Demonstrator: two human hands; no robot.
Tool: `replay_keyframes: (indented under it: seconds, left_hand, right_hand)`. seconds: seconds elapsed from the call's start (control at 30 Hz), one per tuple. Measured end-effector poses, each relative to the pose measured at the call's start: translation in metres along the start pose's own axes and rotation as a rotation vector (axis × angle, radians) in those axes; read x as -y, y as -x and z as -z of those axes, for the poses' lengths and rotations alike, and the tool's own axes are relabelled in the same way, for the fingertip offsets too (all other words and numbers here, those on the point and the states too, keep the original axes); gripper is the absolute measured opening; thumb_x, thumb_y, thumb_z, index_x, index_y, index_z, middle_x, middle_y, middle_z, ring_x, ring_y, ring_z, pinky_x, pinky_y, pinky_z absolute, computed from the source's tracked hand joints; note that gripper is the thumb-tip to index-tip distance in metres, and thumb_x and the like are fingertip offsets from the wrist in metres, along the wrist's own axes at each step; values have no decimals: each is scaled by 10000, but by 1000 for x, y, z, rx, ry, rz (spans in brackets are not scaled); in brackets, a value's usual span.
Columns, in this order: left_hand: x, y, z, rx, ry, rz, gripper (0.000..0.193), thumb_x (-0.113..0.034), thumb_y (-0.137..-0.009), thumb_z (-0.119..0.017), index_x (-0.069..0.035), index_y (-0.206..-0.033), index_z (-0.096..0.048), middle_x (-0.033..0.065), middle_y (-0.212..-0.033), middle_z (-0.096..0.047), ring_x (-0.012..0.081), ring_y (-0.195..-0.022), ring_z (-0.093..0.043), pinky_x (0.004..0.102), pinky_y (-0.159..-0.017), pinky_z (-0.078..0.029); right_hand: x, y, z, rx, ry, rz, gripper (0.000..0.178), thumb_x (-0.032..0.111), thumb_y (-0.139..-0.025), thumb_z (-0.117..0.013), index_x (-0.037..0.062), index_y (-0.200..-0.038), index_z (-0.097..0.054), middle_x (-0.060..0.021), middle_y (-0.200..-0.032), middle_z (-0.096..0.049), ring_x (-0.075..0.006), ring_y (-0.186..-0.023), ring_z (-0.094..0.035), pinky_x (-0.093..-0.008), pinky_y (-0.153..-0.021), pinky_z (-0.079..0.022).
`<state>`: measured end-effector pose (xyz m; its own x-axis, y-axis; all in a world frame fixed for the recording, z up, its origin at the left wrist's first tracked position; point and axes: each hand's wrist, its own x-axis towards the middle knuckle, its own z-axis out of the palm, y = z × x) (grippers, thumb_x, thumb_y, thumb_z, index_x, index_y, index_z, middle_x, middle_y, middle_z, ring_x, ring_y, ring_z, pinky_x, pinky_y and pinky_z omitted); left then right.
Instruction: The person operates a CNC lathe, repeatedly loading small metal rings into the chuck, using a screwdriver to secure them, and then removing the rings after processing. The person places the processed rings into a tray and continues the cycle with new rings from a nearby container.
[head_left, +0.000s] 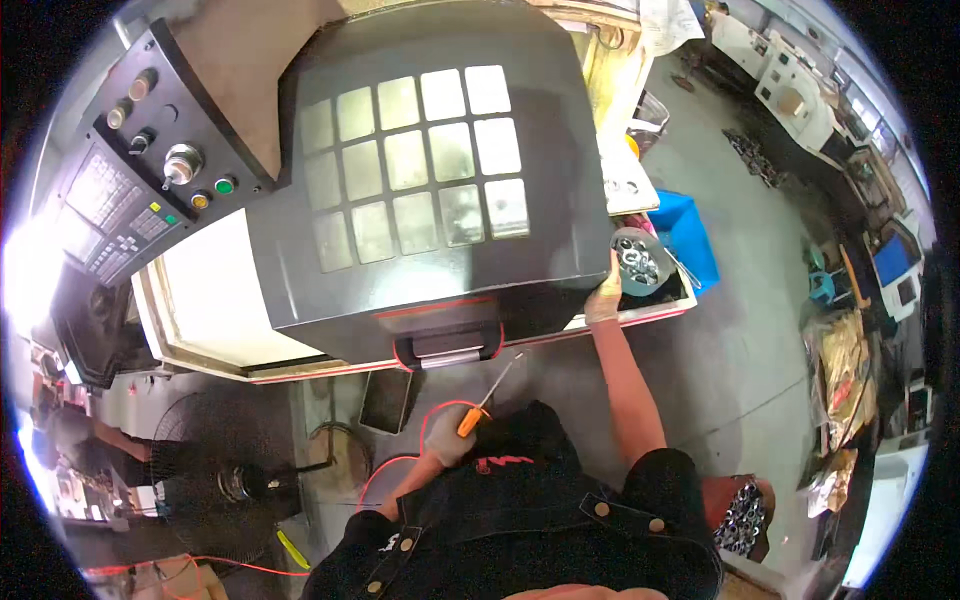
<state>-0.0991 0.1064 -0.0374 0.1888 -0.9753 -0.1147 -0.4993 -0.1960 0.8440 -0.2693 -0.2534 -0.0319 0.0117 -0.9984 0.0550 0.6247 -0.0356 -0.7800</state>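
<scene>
My left hand (447, 437), in a pale glove, is closed around the orange handle of a screwdriver (470, 418). Its thin metal shaft points up and away, toward the machine's front. At the right edge of a dark grey machine door (560, 180), my gloved right hand (604, 300) grips the door's side; part of its fingers is hidden there. The door has a grid of small window panes and a black-and-red handle (449, 352) low in front. Close beside my right hand stands a round tub of shiny metal rings (640, 262).
A control panel (150, 170) with knobs and buttons juts out at upper left. Behind the tub sits a blue bin (690, 240). A black floor fan (230, 480) and a red hose (385, 465) are at lower left. More metal parts (742, 515) lie in a container at lower right.
</scene>
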Motion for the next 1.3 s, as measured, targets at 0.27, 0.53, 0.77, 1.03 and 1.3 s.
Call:
replay_keyframes:
  seconds: [0.27, 0.53, 0.77, 1.03, 1.3]
  left_hand:
    - [21, 15, 15, -210, 13, -18, 206, -56, -725, -603, -66, -931, -610, 159, -833, -629, 358, -810, -626, 406, -692, -493]
    - [4, 9, 17, -354, -54, -56, 223, -45, -734, -608, -68, -956, -599, 160, -849, -623, 366, -814, -619, 423, -687, -488]
    - [16, 23, 26, -485, -1, -8, 256, -15, -717, -607, -58, -969, -593, 148, -845, -615, 354, -791, -613, 399, -689, -485]
    - [8, 4, 36, -563, 30, 85, 302, -6, -690, -596, -71, -985, -589, 142, -873, -606, 355, -823, -600, 411, -710, -477]
    - [-3, -89, 66, -560, 45, 80, 465, -18, -687, -613, -27, -1145, -530, 121, -912, -636, 231, -839, -639, 332, -760, -501]
  right_hand:
    - [-30, 50, -53, 240, 709, 357, 413, 248, -966, -405, 4, -1291, -480, -109, -1199, -566, -194, -1093, -531, -327, -972, -402]
    - [-95, 90, -117, 185, 62, -265, 517, 475, -930, -519, -1, -1101, -631, 6, -992, -619, -93, -924, -523, -274, -862, -411]
    - [-108, 131, -165, 555, -17, -213, 407, 381, -936, -546, 56, -1175, -594, 1, -1120, -605, -96, -1014, -540, -281, -917, -410]
    - [-152, 154, -203, 562, -233, -659, 241, 288, -903, -615, 88, -1037, -626, 18, -962, -628, -94, -906, -560, -258, -808, -436]
    - [-181, 32, -207, 293, -275, -1298, 311, 410, -872, -628, 155, -1040, -568, -61, -1046, -621, -240, -928, -582, -423, -884, -467]
